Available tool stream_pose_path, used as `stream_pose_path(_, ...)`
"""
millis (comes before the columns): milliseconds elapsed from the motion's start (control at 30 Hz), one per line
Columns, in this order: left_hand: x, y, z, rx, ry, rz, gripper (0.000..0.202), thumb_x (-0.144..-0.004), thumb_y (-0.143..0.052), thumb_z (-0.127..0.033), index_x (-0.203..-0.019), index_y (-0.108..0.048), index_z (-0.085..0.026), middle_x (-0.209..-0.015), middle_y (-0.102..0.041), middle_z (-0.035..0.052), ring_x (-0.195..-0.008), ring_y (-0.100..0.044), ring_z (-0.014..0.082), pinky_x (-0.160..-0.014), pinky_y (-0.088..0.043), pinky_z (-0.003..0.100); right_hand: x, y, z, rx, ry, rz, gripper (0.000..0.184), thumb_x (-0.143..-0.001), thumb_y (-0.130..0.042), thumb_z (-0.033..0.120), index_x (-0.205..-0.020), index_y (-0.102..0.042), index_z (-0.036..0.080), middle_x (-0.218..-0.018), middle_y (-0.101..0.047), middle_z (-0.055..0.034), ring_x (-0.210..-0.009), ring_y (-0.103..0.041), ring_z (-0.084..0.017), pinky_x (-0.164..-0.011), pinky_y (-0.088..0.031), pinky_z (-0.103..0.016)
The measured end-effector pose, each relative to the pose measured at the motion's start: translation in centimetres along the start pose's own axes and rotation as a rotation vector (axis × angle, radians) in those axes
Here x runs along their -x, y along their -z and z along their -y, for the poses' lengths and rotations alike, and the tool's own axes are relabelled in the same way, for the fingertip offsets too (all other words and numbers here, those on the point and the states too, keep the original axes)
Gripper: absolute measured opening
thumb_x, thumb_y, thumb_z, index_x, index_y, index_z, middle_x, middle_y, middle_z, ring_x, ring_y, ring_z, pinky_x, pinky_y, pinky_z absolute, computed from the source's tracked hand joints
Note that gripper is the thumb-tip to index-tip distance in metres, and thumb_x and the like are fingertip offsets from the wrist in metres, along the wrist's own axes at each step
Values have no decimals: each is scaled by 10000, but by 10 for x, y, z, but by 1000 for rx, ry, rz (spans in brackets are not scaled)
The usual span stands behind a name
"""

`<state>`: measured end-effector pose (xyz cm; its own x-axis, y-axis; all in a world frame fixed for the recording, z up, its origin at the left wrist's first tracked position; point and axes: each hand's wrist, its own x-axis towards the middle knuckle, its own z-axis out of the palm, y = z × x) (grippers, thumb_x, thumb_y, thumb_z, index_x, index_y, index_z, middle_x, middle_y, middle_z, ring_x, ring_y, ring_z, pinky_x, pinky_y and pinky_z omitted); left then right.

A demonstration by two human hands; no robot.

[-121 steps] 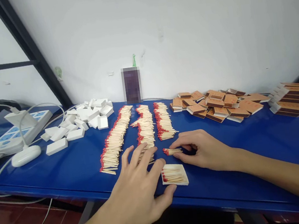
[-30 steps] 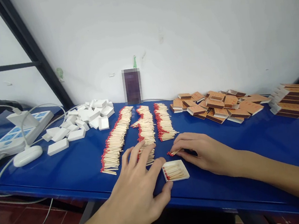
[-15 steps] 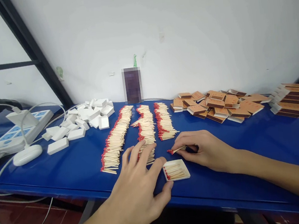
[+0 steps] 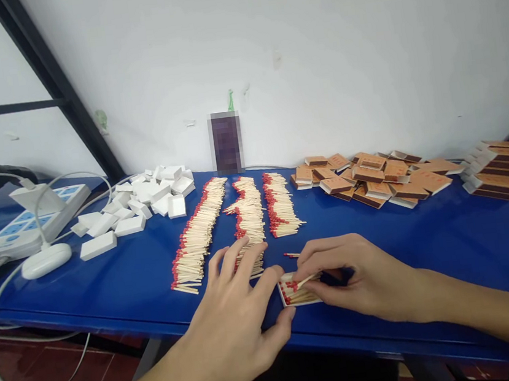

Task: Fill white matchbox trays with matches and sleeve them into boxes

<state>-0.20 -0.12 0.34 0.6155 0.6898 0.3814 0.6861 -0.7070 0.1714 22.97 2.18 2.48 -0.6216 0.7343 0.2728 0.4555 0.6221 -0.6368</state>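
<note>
A small white matchbox tray (image 4: 290, 298) with red-tipped matches in it lies near the front edge of the blue table (image 4: 108, 282). My left hand (image 4: 233, 323) lies flat beside it, fingers spread, thumb and forefinger against the tray's left side. My right hand (image 4: 353, 277) hovers over the tray and pinches matches (image 4: 303, 282) between thumb and fingers. A single match (image 4: 291, 254) lies just behind the tray. Three long rows of matches (image 4: 246, 216) stretch away behind my hands.
A heap of white inner trays (image 4: 144, 198) lies at the back left, next to a power strip (image 4: 21, 222) with cables and a white adapter (image 4: 46, 260). Orange matchbox sleeves (image 4: 364, 180) are piled at the back right, more stacked at far right (image 4: 496, 170). A wall closes the back.
My right hand has picked matches up off the table and carried them toward me, over the tray. The little loose pile behind the tray has shrunk to one match. My left hand stayed put.
</note>
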Motion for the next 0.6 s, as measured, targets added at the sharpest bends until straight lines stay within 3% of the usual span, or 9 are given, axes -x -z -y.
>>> stream_pose_path(233, -1, 2, 0, 25, -15, -3, 230, -980, -511, -349, -1160, -586, -229, -1417, -467, 98, -1342, -348, 330, -1083, -322, 570, 2, -7, 5, 17, -2, 41, 172, -945, -593, 202, -955, -763, 223, -887, -697, -17, -676, -615, -73, -576, -452, -170)
stream_pose_path(600, -3, 1, 1, 32, -28, 3, 221, -985, -506, -342, -1159, -578, -228, -1400, -476, 94, -1334, -357, 326, -1069, -344, 550, 3, -10, 5, 59, 59, 2, 161, -953, -595, 189, -962, -755, 202, -892, -719, -21, -733, -663, -90, -636, -500, -168)
